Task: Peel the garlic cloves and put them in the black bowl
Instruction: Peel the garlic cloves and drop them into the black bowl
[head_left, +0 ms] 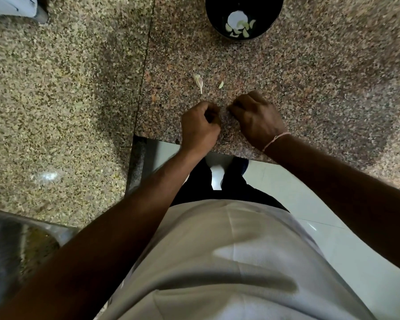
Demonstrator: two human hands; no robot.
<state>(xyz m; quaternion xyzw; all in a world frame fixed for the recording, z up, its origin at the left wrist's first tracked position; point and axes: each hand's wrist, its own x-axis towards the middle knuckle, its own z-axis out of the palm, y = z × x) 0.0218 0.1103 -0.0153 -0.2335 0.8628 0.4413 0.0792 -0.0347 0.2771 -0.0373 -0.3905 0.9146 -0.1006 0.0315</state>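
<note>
Head view looks straight down on a speckled granite surface [310, 93] with the person's two forearms reaching in from the bottom edge. The left hand [200, 125] sits at the near edge of the surface, just left of centre, its fingers [211, 112] curled tightly into the palm; whether anything is pinched inside cannot be told, since the curl hides it. The right hand [256, 116] lies just beside it toward 3 o'clock, knuckles up, fingers bent down toward the granite with their tips turned toward the left hand; what they hold, if anything, is hidden as well. The two hands are close but a narrow strip of stone shows between them. A thin pale thread bracelet [275, 139] circles the right wrist.

Just beyond the hands, toward 12 o'clock, an unpeeled garlic clove [198, 82] with a papery tail lies on the stone, and a small pale garlic scrap [221, 85] lies near it to the right. Farther off at 12 o'clock, cut by the top edge, stands the black bowl [270, 17], holding several peeled cloves [243, 27] on its bottom. At 8 o'clock a blurred clear container [16, 245] rests on the surface.
</note>
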